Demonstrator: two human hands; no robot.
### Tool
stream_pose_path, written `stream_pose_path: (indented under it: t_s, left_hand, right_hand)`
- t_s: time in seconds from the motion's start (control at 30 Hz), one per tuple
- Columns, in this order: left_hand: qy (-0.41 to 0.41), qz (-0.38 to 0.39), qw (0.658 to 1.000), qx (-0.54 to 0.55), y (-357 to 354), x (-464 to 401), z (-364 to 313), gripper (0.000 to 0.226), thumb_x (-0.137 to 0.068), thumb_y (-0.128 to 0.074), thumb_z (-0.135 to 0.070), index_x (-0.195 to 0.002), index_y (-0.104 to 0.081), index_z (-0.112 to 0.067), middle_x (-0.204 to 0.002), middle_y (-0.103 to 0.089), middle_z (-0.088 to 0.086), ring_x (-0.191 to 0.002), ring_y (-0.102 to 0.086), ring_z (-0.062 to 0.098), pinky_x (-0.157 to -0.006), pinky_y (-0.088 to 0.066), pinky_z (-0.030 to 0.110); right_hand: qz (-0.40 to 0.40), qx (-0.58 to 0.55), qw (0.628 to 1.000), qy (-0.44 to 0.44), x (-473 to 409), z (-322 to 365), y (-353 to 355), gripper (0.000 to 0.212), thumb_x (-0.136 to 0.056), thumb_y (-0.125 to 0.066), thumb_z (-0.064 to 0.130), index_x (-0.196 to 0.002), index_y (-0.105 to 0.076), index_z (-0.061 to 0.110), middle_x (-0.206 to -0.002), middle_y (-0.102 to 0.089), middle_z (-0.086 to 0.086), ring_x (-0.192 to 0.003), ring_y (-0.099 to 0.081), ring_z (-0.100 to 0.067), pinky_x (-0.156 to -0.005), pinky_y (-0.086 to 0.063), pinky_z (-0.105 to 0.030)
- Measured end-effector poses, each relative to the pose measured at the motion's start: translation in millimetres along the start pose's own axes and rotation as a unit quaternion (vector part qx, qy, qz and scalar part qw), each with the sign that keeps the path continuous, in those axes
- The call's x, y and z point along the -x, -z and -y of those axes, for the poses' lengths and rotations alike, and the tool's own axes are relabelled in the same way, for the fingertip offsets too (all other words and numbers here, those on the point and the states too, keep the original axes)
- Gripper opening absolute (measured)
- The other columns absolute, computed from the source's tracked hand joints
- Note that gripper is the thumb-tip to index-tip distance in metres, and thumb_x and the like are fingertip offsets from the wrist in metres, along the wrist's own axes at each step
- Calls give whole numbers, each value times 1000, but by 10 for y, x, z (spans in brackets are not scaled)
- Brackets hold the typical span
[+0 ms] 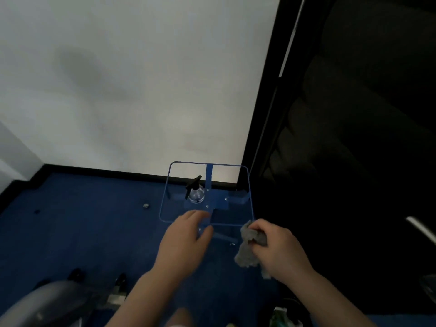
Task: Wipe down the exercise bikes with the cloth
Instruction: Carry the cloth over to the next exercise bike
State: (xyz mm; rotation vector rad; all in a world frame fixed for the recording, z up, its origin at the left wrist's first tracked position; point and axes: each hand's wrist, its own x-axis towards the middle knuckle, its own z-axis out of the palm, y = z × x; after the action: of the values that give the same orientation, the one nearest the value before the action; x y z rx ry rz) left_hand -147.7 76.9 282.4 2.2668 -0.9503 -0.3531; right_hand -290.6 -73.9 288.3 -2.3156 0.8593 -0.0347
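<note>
A crumpled grey cloth (250, 250) is gripped in my right hand (277, 247), low and right of centre. My left hand (186, 237) reaches forward with relaxed fingers over the near edge of a clear table (165, 201) with a blue rim and blue frame. On that table stands a clear spray bottle (197, 193) with a black trigger head, just beyond my left fingertips. Part of a grey exercise bike (54, 303) shows at the bottom left, blurred.
Blue carpet (82, 220) covers the floor, with a small silver object (146, 206) lying on it. A white wall (141, 79) with black skirting rises behind. A dark panel (354, 138) fills the right side.
</note>
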Motion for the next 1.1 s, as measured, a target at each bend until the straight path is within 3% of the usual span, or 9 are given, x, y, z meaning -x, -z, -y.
stream_pose_path:
  t_s: [0.13, 0.37, 0.63, 0.77, 0.9, 0.97, 1.1]
  left_hand:
    - [51, 9, 999, -3, -84, -295, 204, 32, -91, -52, -35, -122, -56, -28, -129, -54, -13, -116, -49, 6, -89, -35, 19]
    - [61, 31, 998, -11, -28, -1088, 465, 31, -91, -52, -32, -122, -57, -27, -127, -57, -8, -113, -52, 11, -88, -41, 26]
    - [60, 61, 996, -18, -89, -1888, 967, 30, -92, -50, -32, -121, -56, -27, -123, -57, -8, -88, -51, 11, -74, -36, 22]
    - [98, 74, 992, 1, -257, -2192, 1228, 32, -91, -53, -30, -123, -54, -27, -127, -55, -7, -93, -55, 15, -75, -40, 26]
    - [166, 98, 981, 6, -462, -2398, 1493, 40, -91, -52, -31, -130, -49, -26, -134, -51, -4, -109, -55, 20, -86, -44, 33]
    - [193, 91, 977, 15, -553, -2493, 1623, 41, -91, -52, -30, -131, -48, -25, -136, -51, -3, -119, -50, 17, -90, -42, 31]
    - [209, 76, 975, 17, -722, -2649, 1849, 38, -90, -53, -30, -128, -50, -27, -132, -53, -4, -118, -50, 15, -88, -38, 28]
  right_hand:
    - [34, -9, 999, 7, -464, -16, -55, 16, -80, -65, 23, -86, -58, 36, -83, -63, 15, -77, -59, 1, -64, -52, -23]
    - [26, -28, 999, -33, -1322, -1, -215, 18, -85, -62, 20, -96, -60, 35, -93, -64, 12, -85, -60, -7, -69, -53, -27]
    - [18, -32, 992, -119, -2238, -51, -641, 14, -87, -63, 23, -98, -60, 32, -94, -66, 7, -83, -61, -12, -67, -54, -30]
    - [17, -29, 990, -139, -2605, -199, -919, 19, -87, -63, 18, -103, -62, 27, -106, -62, 5, -91, -58, -13, -73, -52, -31]
    - [30, -10, 990, -138, -2965, -389, -1183, 19, -87, -61, 15, -103, -62, 24, -111, -58, 3, -100, -55, -18, -79, -52, -38]
    - [47, 2, 989, -142, -3176, -478, -1347, 21, -87, -58, 13, -104, -61, 25, -110, -58, 2, -101, -54, -19, -79, -52, -39]
    - [91, 32, 984, -149, -3525, -624, -1729, 24, -87, -56, 8, -106, -61, 23, -111, -57, -2, -103, -52, -23, -77, -49, -37]
